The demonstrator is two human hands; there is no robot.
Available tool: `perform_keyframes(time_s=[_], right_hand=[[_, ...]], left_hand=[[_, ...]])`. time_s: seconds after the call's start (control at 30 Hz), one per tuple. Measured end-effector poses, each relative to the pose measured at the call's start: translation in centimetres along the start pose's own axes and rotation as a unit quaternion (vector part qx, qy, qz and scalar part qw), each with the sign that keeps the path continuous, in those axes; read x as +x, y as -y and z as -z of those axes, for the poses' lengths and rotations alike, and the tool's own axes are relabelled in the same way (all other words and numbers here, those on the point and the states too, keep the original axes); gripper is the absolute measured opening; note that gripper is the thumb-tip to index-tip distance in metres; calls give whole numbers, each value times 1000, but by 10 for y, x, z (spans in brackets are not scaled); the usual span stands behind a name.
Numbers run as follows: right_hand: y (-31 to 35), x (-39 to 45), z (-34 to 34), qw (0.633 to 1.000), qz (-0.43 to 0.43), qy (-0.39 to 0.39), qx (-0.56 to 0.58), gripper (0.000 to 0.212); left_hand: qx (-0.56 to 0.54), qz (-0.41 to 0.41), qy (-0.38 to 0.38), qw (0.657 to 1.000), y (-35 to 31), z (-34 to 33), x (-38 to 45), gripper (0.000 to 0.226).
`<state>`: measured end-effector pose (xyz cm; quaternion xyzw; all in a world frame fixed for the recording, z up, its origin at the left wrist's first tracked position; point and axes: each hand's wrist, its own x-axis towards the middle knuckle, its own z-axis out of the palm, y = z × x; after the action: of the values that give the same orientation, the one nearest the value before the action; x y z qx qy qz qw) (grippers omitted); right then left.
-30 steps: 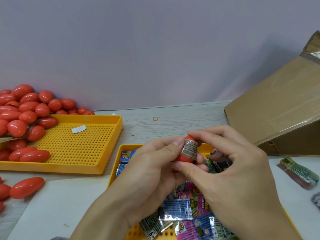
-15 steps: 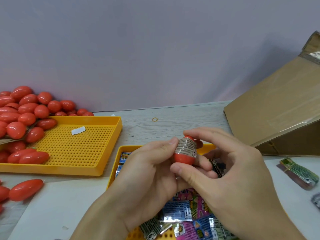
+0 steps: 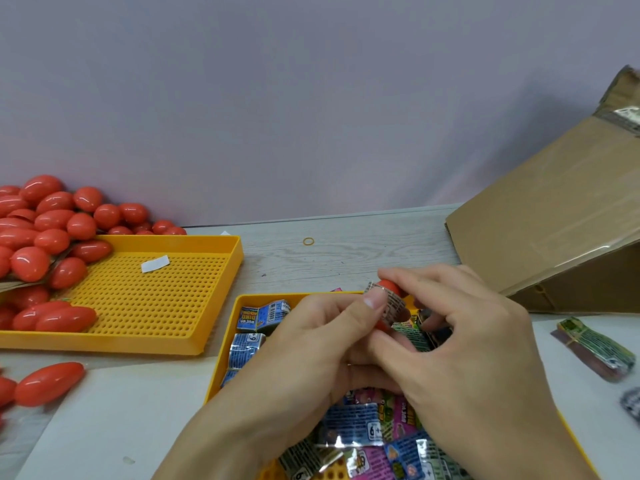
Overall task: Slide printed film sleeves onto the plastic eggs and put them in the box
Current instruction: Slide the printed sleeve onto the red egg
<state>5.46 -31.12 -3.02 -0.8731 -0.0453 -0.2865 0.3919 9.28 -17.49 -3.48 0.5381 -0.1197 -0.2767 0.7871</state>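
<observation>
On the tabletop (image 3: 346,258), a perforated tray (image 3: 145,306) lies at the left, with a heap of plastic eggs (image 3: 45,233) piled over its left end and behind it. A paper slip (image 3: 155,264) lies in that tray. More loose eggs (image 3: 48,382) lie in front of it, at the left edge. A second tray (image 3: 263,299) sits to the right and nearer, holding film sleeves (image 3: 360,427). Above this tray both hands meet, the left hand (image 3: 311,348) and right hand (image 3: 474,348) together holding an egg (image 3: 389,289) with a sleeve (image 3: 393,306) around it. A cardboard box (image 3: 554,220) stands at the right rear. In front of the box lies a bundle of sleeves (image 3: 595,348). A rubber band (image 3: 308,241) lies behind the second tray.
</observation>
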Motion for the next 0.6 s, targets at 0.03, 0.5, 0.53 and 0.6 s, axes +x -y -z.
perform_keyframes(time_s=[0.03, 0.5, 0.53, 0.6], right_hand=[[0, 0, 0, 1000, 1, 2, 0, 41], [-2, 1, 1, 997, -20, 59, 39, 44], [-1, 1, 1, 996, -22, 62, 54, 48], [-1, 2, 1, 995, -22, 64, 77, 54]], left_hand=[[0, 0, -1, 1000, 1, 0, 0, 39], [-23, 21, -2, 1000, -2, 1, 0, 32], [-36, 27, 2, 999, -3, 1, 1, 30], [-61, 41, 5, 997, -3, 2, 3, 37]])
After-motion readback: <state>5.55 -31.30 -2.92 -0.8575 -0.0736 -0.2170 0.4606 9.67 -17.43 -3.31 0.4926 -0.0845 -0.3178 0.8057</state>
